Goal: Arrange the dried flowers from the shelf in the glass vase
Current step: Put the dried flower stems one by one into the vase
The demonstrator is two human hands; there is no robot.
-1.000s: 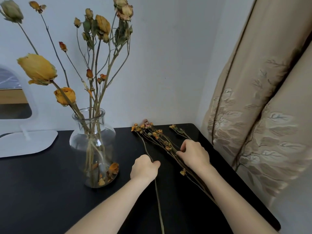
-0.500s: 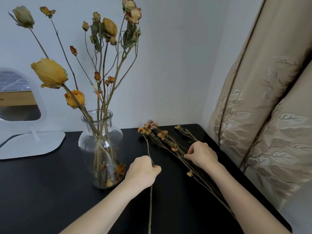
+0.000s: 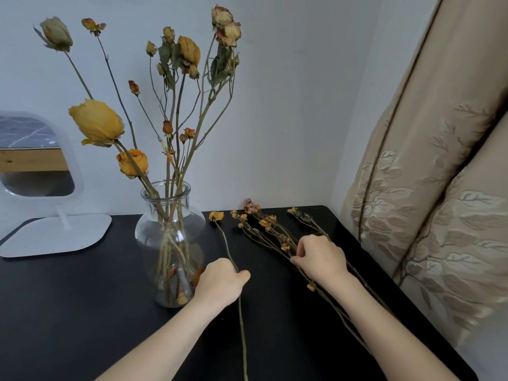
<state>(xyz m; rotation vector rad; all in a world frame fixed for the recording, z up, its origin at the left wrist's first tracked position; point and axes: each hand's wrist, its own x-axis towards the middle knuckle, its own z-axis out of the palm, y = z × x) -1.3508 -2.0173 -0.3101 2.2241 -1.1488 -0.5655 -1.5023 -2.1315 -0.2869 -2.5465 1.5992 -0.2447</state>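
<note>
A clear glass vase [image 3: 154, 235] stands on the black table [image 3: 68, 298] and holds several dried yellow and orange roses [image 3: 96, 122] on long stems. My left hand [image 3: 220, 281] is shut on a single long stem with a small yellow bloom [image 3: 216, 215] at its far end, just right of the vase. A loose bunch of dried flowers [image 3: 264, 224] lies on the table at the right. My right hand [image 3: 319, 258] rests on that bunch, fingers curled over its stems.
A white-framed mirror [image 3: 35, 158] on a flat white base [image 3: 55, 233] stands at the back left. A beige patterned curtain [image 3: 439, 188] hangs close along the table's right edge. A pale wall closes the back.
My left hand has drawn the single stem away from the bunch, toward the vase, and its bloom now lies apart from the other flowers. My right hand stays on the bunch.
</note>
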